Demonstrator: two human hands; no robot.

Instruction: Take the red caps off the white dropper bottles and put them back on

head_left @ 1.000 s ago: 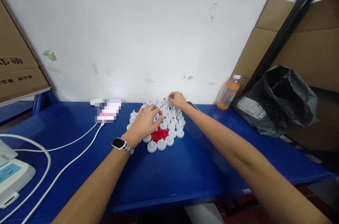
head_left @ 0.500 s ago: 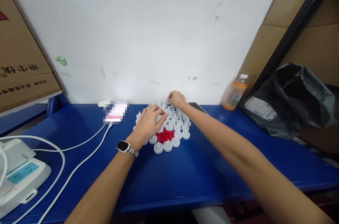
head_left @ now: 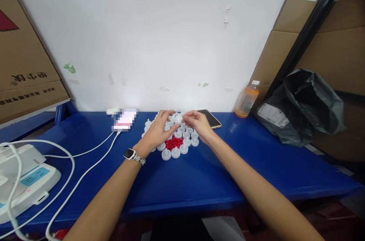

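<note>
On your left, the cardboard box (head_left: 25, 62) carries dark printed Chinese characters on its side — too skewed and small for you to make out reliably — with a line of finer print below and a red triangle mark above. The white label (head_left: 270, 115) on the black bag (head_left: 308, 108) has lines of print you cannot read, and the orange bottle (head_left: 246, 100) shows a label too blurred to tell. The phone (head_left: 125, 119) by the wall is pixelated — nothing legible there.
</note>
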